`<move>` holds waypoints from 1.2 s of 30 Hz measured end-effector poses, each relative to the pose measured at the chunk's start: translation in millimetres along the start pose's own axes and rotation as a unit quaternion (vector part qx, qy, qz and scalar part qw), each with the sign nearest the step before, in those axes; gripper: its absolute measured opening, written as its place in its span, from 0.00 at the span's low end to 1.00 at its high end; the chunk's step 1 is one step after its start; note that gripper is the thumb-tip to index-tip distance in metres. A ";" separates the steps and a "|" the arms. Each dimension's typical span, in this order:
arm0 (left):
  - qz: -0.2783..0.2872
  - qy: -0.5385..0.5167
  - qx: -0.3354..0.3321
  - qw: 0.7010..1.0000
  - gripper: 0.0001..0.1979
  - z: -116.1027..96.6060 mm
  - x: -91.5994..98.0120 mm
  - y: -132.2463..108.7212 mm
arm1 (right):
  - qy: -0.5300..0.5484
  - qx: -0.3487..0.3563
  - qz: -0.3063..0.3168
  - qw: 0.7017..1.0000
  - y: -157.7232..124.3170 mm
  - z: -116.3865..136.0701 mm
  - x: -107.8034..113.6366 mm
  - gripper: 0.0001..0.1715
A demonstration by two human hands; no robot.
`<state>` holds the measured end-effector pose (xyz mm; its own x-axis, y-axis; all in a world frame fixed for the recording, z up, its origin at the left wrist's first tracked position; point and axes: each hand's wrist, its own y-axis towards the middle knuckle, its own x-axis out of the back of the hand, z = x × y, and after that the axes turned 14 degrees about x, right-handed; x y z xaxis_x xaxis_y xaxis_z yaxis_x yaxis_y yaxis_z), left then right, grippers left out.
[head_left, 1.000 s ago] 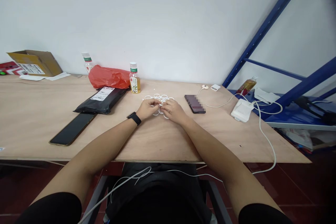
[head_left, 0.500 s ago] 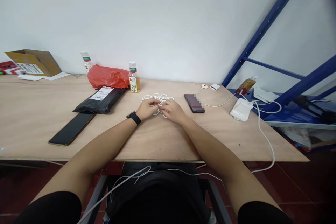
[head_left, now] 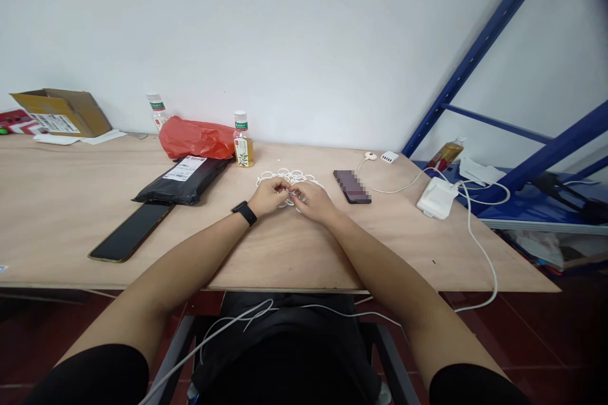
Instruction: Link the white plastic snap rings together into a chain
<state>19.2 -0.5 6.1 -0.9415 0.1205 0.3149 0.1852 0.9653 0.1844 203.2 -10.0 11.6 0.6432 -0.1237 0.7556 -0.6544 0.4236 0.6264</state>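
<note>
Several linked white rings [head_left: 297, 174] lie on the wooden table [head_left: 285, 253] in front of me, partly covered by my hands. My left hand [head_left: 270, 196], with a black watch on its wrist, is at their left side, its thumb and fingertips pinched together over them. From the right, my right hand [head_left: 311, 200] meets it, also closed in a pinch at the middle of the rings. The fingertips of both hands nearly touch. Whatever is between them is too small to make out with certainty, though white ring parts show right beside the fingers.
A phone [head_left: 352, 186] lies right of my hands, another phone [head_left: 130, 232] at left under a black parcel [head_left: 183, 181]. Behind are a red bag [head_left: 197, 137], a drink bottle [head_left: 242, 142] and a cardboard box [head_left: 66, 112]. A white charger [head_left: 437, 198] with cables lies at right.
My fingers have shifted slightly over the rings, and the right hand's fingers are drawn closer to the left fingertips. Everything else stays in place.
</note>
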 end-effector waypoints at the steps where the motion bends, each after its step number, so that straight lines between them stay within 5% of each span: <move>1: 0.000 -0.001 -0.002 1.000 0.09 0.7 -0.2 0.6 | 0.002 0.001 -0.002 1.000 0.3 0.1 -0.5 0.11; 12: 0.025 -0.063 0.010 0.998 0.06 6.4 -2.7 5.9 | 0.002 0.006 -0.014 1.000 2.5 4.2 -4.1 0.12; 16: 0.016 -0.065 0.004 0.998 0.12 12.2 1.4 7.7 | -0.006 -0.013 -0.025 1.000 -1.1 0.9 -1.2 0.15; 23: -0.089 0.169 -0.032 0.981 0.10 16.3 18.1 10.0 | -0.029 -0.090 -0.002 0.995 -7.5 -11.2 7.0 0.16; 36: -0.048 0.387 0.029 0.920 0.13 14.2 19.9 5.0 | -0.008 -0.091 0.123 0.988 -5.5 -7.3 7.3 0.12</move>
<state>-2.7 10.0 0.0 -0.4660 -0.1467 0.8725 0.0750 0.9761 0.2042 214.3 -6.7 12.3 0.4664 -0.0104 0.8845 -0.7065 0.5973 0.3795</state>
